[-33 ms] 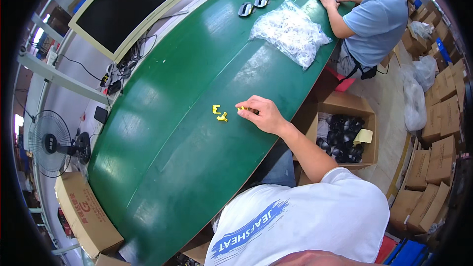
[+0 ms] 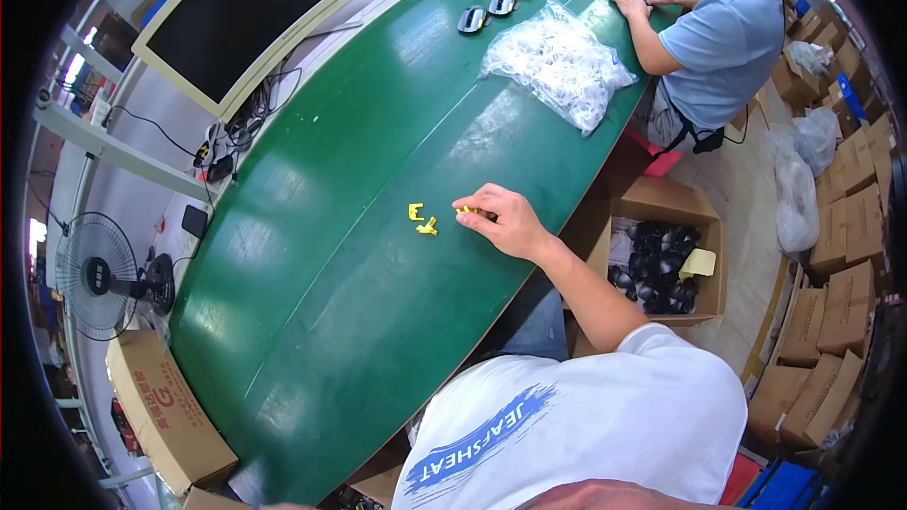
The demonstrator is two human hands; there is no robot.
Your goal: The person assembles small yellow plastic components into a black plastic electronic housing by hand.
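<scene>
My right hand (image 2: pixel 511 222) is over the green table, its fingers closed in a pinch. A small yellow plastic piece (image 2: pixel 464 211) shows between the thumb and fingertips, mostly covered by them. Just left of the fingertips, two more yellow plastic pieces lie apart on the tabletop: an angular, notched one (image 2: pixel 416 212) and, nearer to me, a branched one (image 2: pixel 428 226). Neither is touched by my hand. My left hand does not show.
On the green table (image 2: pixel 312 264), a clear bag of white parts (image 2: pixel 557 61) and several dark, shiny rounded parts (image 2: pixel 503 4) lie farther off. A co-worker in blue (image 2: pixel 723 28) works at the far right. An open carton (image 2: pixel 715 269) with black parts stands beside the table; a monitor (image 2: pixel 255 19) and fan (image 2: pixel 97 274) are left.
</scene>
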